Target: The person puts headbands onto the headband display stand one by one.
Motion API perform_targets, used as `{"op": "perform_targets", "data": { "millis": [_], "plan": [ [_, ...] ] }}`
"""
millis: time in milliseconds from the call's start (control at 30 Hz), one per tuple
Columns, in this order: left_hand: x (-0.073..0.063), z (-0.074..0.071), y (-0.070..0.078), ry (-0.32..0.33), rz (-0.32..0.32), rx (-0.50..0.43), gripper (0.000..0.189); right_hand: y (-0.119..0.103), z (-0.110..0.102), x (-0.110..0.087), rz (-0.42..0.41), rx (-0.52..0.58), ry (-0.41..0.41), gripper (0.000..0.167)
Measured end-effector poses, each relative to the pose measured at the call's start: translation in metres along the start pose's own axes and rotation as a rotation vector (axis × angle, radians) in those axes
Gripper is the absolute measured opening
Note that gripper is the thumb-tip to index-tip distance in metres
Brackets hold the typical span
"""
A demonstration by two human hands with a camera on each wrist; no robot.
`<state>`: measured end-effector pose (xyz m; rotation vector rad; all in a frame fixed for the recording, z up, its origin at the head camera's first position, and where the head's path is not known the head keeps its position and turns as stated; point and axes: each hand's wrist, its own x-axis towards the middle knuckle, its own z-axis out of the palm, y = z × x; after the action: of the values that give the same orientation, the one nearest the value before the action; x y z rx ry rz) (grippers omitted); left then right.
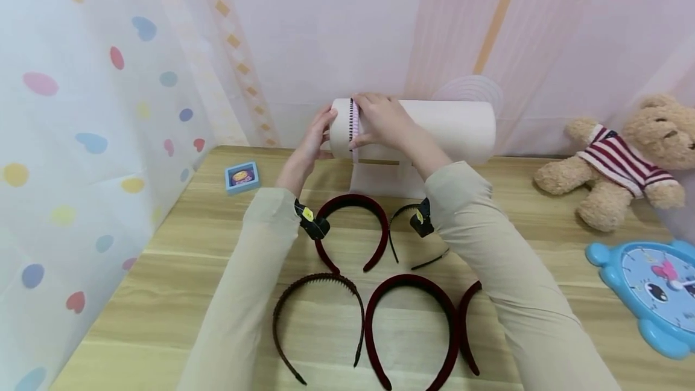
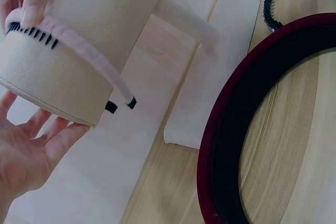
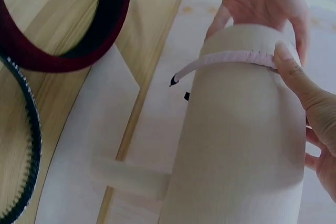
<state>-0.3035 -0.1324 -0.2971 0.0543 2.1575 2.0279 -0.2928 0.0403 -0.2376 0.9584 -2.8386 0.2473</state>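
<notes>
A pale pink headband (image 1: 355,122) with black comb teeth sits around the left end of a cream cylindrical holder (image 1: 450,128). My right hand (image 1: 388,120) grips the headband from above, thumb on its front and fingertips near its top. In the right wrist view a digit of that hand presses on the pink band (image 3: 226,57). My left hand (image 1: 312,137) is at the cylinder's left end, and in the left wrist view its extended fingers (image 2: 65,137) touch the rim. The headband's black tips (image 2: 132,103) hang below the cylinder.
Dark red padded headbands (image 1: 384,228) and thin toothed headbands (image 1: 277,312) lie on the wooden table (image 1: 179,294). A small blue framed box (image 1: 242,178) lies at the left. A teddy bear (image 1: 619,162) and a blue toy clock (image 1: 651,294) are at the right.
</notes>
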Motion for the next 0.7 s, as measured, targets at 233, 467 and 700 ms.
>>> {"op": "perform_targets", "data": {
  "millis": [233, 467, 700],
  "plan": [
    [-0.001, 0.004, -0.001, -0.004, 0.009, 0.016, 0.057, -0.011, 0.006, 0.004, -0.010, -0.081, 0.021, 0.094],
    [0.001, 0.009, -0.001, -0.003, 0.021, 0.020, 0.055, -0.014, 0.007, 0.003, 0.007, -0.098, 0.034, 0.095],
    [0.004, 0.009, -0.002, -0.004, 0.021, 0.031, 0.055, -0.013, 0.009, 0.003, 0.029, -0.095, -0.004, 0.096]
  ]
}}
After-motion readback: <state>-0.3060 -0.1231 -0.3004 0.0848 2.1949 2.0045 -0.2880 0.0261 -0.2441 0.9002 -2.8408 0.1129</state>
